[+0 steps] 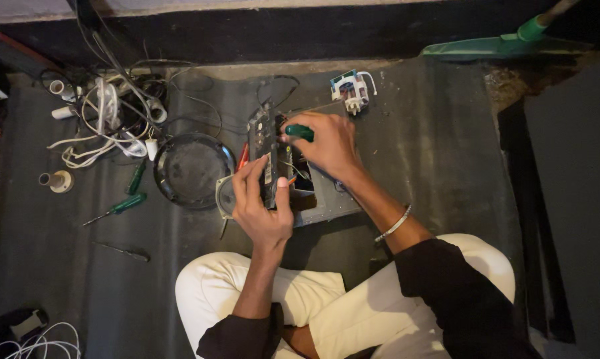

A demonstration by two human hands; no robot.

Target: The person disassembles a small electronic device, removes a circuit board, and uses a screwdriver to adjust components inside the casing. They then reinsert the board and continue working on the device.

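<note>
— Two hands on one job here. What has each got?

— The left hand point(261, 203) is curled round a dark panel point(265, 156) stood on its edge, thumb on one face and fingers on the other, pinching it upright. The right hand point(330, 145) is closed round the green handle of a screwdriver point(300, 131), its tip aimed at the top of that panel.

— And where does the panel sit?

— Over the open grey casing point(326, 203), near the middle of the dark mat point(433, 153), just ahead of the person's crossed legs. Loose wires show inside the casing beside it.

— How would you do this bit well?

— I'd keep the left grip firm so the panel doesn't twist, hold the driver in line with the screw, and press down before turning so the tip doesn't slip onto the wires. Whether the tip is seated I can't tell; the hand hides it.

— Anything else close by?

— A round black dish point(192, 169) just left of the casing, spare green-handled screwdrivers point(117, 207) nearer the mat's left edge, a tangle of white cable point(107, 123) at the far left corner, and a small white-and-blue part point(352, 90) by the far edge.
</note>
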